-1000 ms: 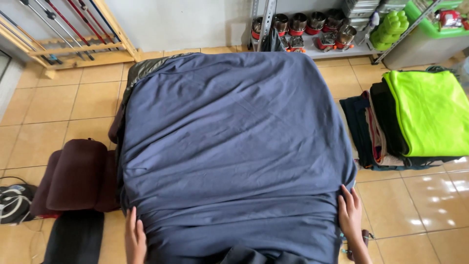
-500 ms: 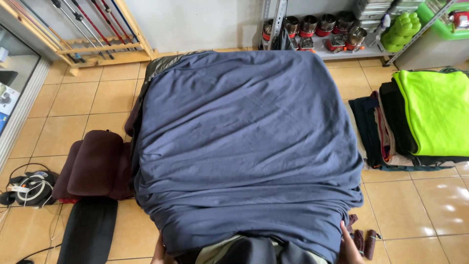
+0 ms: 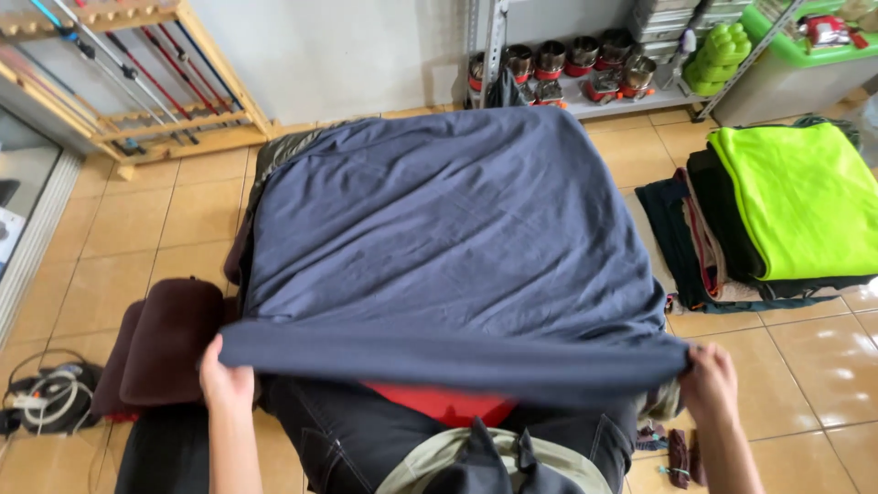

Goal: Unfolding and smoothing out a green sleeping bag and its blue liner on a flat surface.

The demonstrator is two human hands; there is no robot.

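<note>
1. Folding is the step judged in hand: the near hem of the large slate-blue cloth sheet is lifted clear and stretched taut.
2. The left hand, at 7 o'clock, is closed on one corner; the right hand, at 5 o'clock, pinches the other.
3. The next move would call for both corners being carried evenly toward 12 o'clock.
4. The sheet looks soft and creased, draped over a pile on the tiled floor.
</note>
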